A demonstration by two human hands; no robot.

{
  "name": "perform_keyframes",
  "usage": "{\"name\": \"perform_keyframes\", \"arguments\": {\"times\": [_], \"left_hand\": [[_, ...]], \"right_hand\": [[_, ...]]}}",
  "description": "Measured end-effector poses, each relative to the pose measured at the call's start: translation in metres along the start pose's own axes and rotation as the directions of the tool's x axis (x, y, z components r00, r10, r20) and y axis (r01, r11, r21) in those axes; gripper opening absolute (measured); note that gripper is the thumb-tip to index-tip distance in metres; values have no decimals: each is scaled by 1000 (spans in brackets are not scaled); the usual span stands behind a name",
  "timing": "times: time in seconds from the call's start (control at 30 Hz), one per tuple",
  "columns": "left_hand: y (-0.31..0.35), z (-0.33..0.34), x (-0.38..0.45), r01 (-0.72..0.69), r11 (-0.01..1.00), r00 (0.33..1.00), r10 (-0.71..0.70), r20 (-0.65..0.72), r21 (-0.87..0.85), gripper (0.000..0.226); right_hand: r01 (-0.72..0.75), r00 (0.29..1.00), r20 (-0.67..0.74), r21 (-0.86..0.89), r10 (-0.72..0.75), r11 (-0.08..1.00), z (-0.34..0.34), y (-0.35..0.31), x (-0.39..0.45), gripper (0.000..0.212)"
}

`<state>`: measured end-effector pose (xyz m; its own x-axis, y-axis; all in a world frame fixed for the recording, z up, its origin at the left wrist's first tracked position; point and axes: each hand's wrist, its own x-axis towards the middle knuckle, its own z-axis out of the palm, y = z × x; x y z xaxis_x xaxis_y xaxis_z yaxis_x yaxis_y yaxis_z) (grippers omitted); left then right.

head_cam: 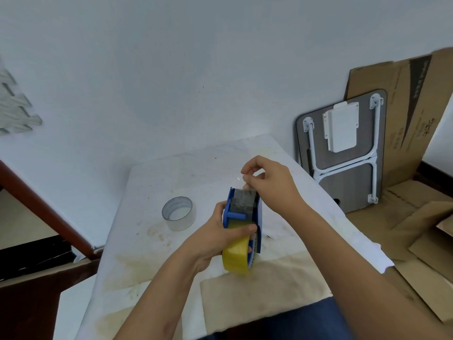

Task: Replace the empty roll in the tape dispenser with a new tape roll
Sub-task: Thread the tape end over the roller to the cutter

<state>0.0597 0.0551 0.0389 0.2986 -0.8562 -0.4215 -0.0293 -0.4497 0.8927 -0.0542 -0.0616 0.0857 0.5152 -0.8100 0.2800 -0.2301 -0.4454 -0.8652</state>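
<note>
The left hand [220, 231] clamped the dispenser [241, 212] steady; right fingers [252, 179] pinched the tape end [245, 190], threading it; empty roll [177, 213] at nine o'clock.

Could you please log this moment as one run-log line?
left hand holds blue dispenser with yellow roll | right hand pulls tape end | empty core on table

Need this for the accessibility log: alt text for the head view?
Left hand holds a blue dispenser loaded with a yellow roll while the right hand pulls its tape end upward. An empty core stands on the stained table.
</note>
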Motion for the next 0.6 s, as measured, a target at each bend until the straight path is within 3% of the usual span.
{"name": "perform_keyframes", "arguments": {"times": [0.17,0.4,0.6], "left_hand": [[0,-6,1,19,999,1000,-18,24,-38,95],[1,-4,3,44,997,998,-41,46,-68,74],[4,-1,2,25,998,999,-23,38,-65,75]], "right_hand": [[22,1000,-8,33,-22,999,-2,2,-1,13],[270,963,61,-250,-264,930,1,2,-5,16],[263,962,3,-291,-274,920,1,6,-2,17]]}}
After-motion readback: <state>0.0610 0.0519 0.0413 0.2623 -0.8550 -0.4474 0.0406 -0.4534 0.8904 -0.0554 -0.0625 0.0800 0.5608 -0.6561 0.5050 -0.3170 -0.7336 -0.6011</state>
